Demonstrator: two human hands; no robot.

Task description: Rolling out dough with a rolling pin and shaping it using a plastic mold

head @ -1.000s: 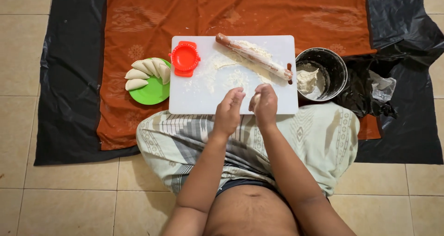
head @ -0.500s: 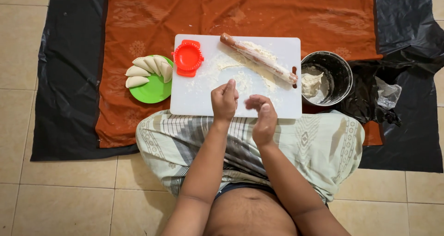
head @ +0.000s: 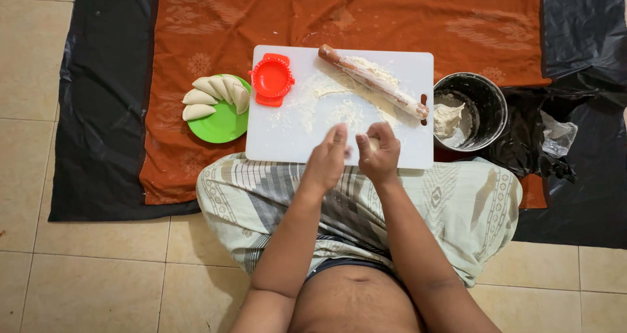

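My left hand (head: 326, 158) and my right hand (head: 379, 153) are close together over the near edge of a white cutting board (head: 281, 137) dusted with flour. The right hand's fingers curl around a small pale piece of dough (head: 372, 143); the left hand's fingers point toward it, and I cannot tell whether they touch it. A floured wooden rolling pin (head: 373, 81) lies diagonally on the board's far right. A red dumpling press (head: 272, 79) rests on the board's far left corner.
A green plate (head: 225, 124) with several folded dumplings (head: 215, 95) sits left of the board. A dark metal pot (head: 480, 108) holding dough stands to the right. An orange cloth (head: 392, 13) over black plastic sheeting (head: 104, 111) covers the tiled floor.
My hands came back together over the board's near edge after the right hand had dropped lower. The view shifted slightly.
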